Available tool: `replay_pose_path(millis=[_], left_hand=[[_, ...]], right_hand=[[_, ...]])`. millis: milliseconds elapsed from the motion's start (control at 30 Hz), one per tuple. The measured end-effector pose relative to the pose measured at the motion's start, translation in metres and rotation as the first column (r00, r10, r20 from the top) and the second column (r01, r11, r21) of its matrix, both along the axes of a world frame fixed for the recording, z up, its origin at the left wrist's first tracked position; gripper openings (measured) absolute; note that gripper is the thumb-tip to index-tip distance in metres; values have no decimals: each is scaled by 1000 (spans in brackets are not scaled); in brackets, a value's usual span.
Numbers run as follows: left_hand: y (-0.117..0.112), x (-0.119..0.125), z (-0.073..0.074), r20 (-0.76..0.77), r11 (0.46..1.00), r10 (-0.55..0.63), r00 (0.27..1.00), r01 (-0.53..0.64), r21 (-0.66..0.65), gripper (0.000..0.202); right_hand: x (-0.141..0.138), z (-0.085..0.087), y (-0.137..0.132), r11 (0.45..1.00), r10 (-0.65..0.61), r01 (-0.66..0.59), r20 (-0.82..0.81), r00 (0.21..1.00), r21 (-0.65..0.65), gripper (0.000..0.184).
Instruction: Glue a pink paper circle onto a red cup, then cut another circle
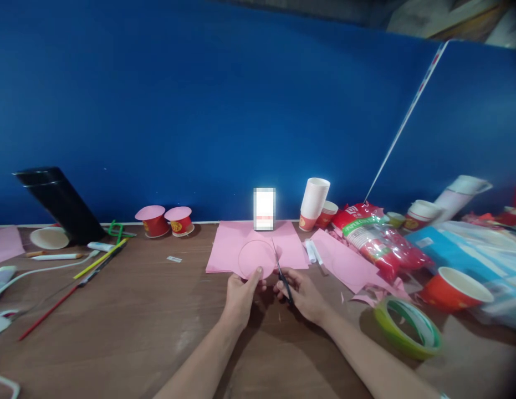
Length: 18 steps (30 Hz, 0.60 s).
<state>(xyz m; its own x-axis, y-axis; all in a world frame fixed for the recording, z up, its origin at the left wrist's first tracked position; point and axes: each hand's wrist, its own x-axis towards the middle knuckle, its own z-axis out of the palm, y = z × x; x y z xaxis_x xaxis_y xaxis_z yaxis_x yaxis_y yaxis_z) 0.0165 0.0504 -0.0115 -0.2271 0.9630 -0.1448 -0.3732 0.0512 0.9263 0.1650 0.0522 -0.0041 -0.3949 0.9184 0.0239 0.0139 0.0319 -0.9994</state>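
Note:
Between thumb and fingers, my left hand [240,296] pinches a pink paper disc [254,259] with a thin dark round outline on it. My right hand [301,292] grips a pair of scissors [284,281] by the black handles. The blades point up and away, close to the right edge of the disc; whether they touch the paper I cannot tell. Behind the disc lies a stack of pink paper sheets [224,238] on the brown table [158,327].
Two pink-topped red cups [153,223] stand at the back left, near a black tilted cylinder [64,205]. To the right are stacked white paper cups [315,199], pink scraps [345,263], a red package [366,238], a tape roll [407,328] and an orange cup [455,291].

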Motion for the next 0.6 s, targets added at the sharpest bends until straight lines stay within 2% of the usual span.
replay_pose_path(millis=[600], left_hand=[[1,-1,-2,8,1000,-2,1000,2,-2,35]], right_hand=[[0,-1,1,1000,-16,16,7,1000,12,39]])
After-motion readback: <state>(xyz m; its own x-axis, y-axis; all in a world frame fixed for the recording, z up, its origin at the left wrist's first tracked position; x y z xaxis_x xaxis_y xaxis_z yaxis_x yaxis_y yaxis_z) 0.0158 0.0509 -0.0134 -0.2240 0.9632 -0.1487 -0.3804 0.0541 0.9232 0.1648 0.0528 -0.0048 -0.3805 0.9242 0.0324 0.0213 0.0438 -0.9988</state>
